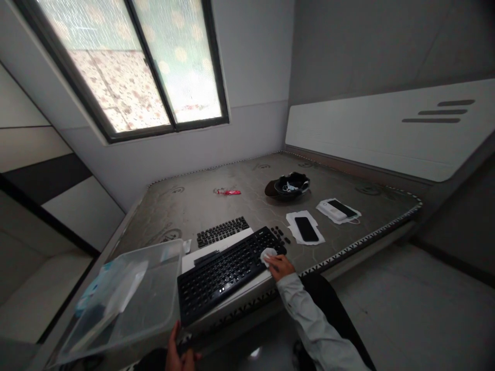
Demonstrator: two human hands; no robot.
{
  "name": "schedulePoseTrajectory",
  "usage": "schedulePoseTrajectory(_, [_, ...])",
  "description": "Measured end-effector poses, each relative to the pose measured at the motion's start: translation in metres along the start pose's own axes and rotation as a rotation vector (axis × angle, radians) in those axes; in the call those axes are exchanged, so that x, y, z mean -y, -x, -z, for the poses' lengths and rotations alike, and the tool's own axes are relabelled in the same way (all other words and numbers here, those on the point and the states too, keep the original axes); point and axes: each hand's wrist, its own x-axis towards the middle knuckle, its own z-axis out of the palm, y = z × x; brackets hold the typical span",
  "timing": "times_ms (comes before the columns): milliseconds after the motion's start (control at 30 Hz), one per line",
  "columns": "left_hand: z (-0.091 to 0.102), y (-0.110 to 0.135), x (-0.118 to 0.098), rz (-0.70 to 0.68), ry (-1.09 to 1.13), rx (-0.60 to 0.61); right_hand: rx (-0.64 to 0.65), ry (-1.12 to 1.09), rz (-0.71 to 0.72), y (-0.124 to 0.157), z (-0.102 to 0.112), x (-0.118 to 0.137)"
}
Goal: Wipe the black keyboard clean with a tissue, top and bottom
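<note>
A black keyboard base (232, 275), its keycaps off, lies slanted across a white sheet on the mattress edge. My right hand (281, 266) is closed on a crumpled white tissue (267, 254), which rests against the keyboard's right end. Low in the picture, my left hand (180, 353) is near the keyboard's lower left corner. One finger stretches upward, the others are partly bent, and nothing shows between them. Behind the base sit rows of black keycaps (222, 232). Several loose keycaps (281, 234) lie beyond its right end.
A clear plastic box (154, 330) with blue and white items stands left. On the mattress (185, 203) are a red item (232, 192), a dark cap (290, 185), a phone (307, 229) on white paper, and a white device (333, 210) beside another dark-screened one. A headboard (371, 123) borders the right.
</note>
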Motion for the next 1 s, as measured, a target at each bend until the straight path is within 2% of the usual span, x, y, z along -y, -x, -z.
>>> schedulePoseTrajectory(100, [-0.001, 0.001, 0.002, 0.014, 0.0, 0.002, -0.083, 0.058, -0.097, -0.007, 0.013, -0.008])
schedulePoseTrajectory(167, [-0.001, 0.001, 0.003, 0.008, 0.014, 0.008, -0.091, 0.059, -0.11, -0.006, 0.013, -0.006])
schedulePoseTrajectory(333, [-0.002, 0.001, 0.006, 0.006, 0.063, 0.034, 0.016, -0.036, -0.006, 0.007, -0.008, 0.012])
schedulePoseTrajectory(433, [-0.002, 0.0, 0.007, 0.009, 0.088, 0.048, 0.024, -0.039, -0.01, 0.005, -0.007, 0.008])
schedulePoseTrajectory(500, [-0.002, 0.001, 0.008, 0.01, 0.086, 0.055, -0.023, 0.013, -0.1, 0.0, 0.004, -0.003])
schedulePoseTrajectory(633, [-0.004, 0.003, 0.01, 0.008, 0.092, 0.045, -0.109, 0.178, -0.461, -0.009, 0.032, -0.027])
schedulePoseTrajectory(767, [-0.004, 0.005, 0.01, -0.01, 0.102, -0.003, -0.114, 0.105, -0.706, -0.008, 0.05, -0.039])
schedulePoseTrajectory(867, [-0.003, 0.007, 0.009, -0.077, 0.062, -0.089, -0.134, -0.055, -0.811, -0.004, 0.049, -0.045])
schedulePoseTrajectory(1000, [-0.004, 0.012, 0.005, -0.287, -0.032, -0.226, -0.168, -0.236, -0.83, -0.002, 0.035, -0.051])
